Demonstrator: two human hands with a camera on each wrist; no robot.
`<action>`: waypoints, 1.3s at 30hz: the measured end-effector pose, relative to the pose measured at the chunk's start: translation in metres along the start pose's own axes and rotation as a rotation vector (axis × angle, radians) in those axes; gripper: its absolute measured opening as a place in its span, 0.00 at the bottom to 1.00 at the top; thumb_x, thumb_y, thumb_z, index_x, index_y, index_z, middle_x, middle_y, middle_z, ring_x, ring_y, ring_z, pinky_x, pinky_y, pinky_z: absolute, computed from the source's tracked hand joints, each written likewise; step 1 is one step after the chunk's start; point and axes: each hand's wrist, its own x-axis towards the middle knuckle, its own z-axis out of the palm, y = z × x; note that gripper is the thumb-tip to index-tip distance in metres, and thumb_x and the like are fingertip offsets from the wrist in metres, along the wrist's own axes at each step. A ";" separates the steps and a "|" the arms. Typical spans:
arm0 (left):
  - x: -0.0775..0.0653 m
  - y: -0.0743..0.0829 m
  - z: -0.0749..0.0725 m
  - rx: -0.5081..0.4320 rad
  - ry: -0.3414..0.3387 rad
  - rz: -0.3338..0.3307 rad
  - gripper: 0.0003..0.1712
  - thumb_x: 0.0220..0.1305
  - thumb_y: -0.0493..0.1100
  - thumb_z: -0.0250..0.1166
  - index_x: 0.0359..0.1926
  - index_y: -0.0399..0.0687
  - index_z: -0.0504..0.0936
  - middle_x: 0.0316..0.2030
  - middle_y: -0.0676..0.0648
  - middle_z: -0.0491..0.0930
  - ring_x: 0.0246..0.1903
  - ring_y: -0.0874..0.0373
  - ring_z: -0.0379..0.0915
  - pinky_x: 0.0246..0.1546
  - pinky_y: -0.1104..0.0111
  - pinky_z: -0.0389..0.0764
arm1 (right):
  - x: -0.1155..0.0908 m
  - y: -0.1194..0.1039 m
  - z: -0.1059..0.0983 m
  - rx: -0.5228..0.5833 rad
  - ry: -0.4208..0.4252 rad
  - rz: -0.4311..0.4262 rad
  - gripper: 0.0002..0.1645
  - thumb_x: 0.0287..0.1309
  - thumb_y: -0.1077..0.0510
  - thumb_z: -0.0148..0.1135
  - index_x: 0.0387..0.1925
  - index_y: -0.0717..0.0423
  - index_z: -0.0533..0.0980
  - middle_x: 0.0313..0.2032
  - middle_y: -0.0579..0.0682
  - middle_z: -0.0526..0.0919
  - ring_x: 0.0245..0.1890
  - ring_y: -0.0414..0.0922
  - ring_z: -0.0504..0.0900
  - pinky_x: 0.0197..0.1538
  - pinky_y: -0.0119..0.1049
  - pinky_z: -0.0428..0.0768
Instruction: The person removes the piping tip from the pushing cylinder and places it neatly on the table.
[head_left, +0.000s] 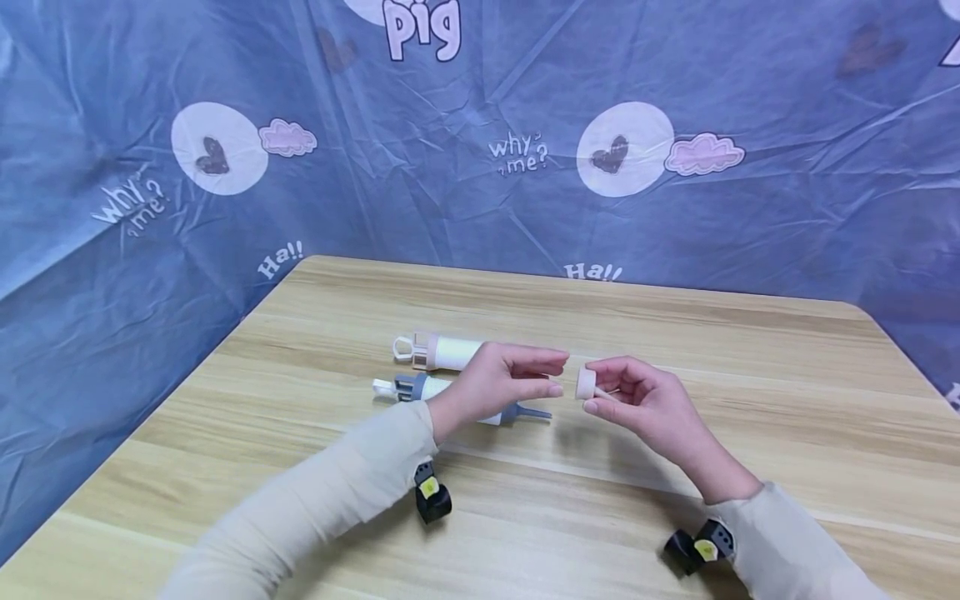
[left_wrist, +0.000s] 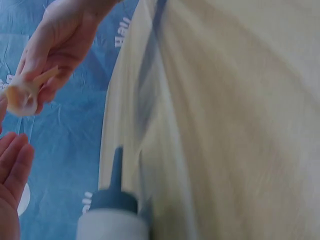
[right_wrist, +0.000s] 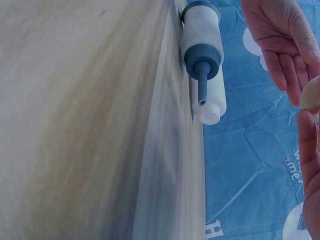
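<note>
My right hand (head_left: 648, 404) pinches a pale pink nozzle cap (head_left: 586, 384) by its thin spout, with the wide end facing left. In the left wrist view the hollow inside of this nozzle cap (left_wrist: 22, 99) shows. Just to its left, my left hand (head_left: 510, 375) is held with fingers extended and nothing in them. Behind and below that hand lie two plunger tubes. The nearer tube (head_left: 431, 387) has grey-blue fittings and a tapered grey-blue nozzle (right_wrist: 202, 65). The farther tube (head_left: 456, 353) is white with pale pink fittings and a ring handle; its white front end (right_wrist: 210, 114) carries no nozzle.
The tubes lie side by side on a wood-grain table (head_left: 300, 400). A blue printed cloth (head_left: 465, 167) hangs behind and to the left. Each wrist wears a small black camera (head_left: 432, 498), strapped over a light sleeve (head_left: 322, 500).
</note>
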 end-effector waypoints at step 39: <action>-0.005 0.002 0.015 -0.159 0.110 0.039 0.24 0.52 0.33 0.68 0.52 0.36 0.78 0.48 0.39 0.80 0.47 0.46 0.78 0.44 0.70 0.79 | -0.008 0.002 -0.008 0.084 0.024 0.016 0.16 0.54 0.66 0.63 0.45 0.52 0.78 0.33 0.38 0.83 0.30 0.37 0.80 0.33 0.27 0.78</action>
